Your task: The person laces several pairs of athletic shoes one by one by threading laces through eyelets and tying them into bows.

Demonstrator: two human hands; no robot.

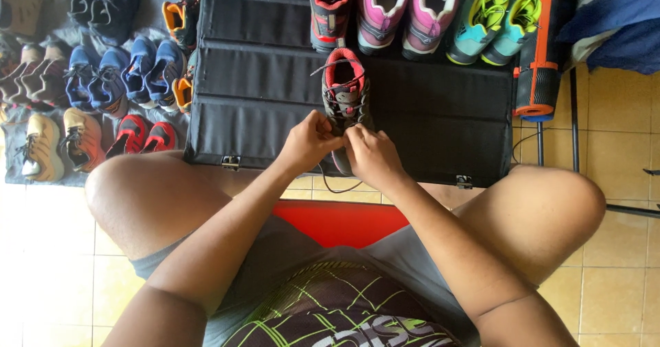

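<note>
A grey and black sports shoe with a red lining (345, 86) lies on a black folding table (261, 79), its toe toward me. Both hands meet over the toe end of the shoe. My left hand (309, 142) pinches a dark lace beside the shoe's front. Pressed against it, my right hand (371, 156) grips the lace too. One lace end loops out near the shoe's opening, and another hangs below the table's front edge.
The matching red-lined shoe (330, 10), a pink pair (405, 10) and a teal and yellow pair (491, 20) line the table's far side. A rolled mat (540, 51) lies at its right. Several more shoes (103, 79) sit on the floor at left. A red stool (340, 220) is under me.
</note>
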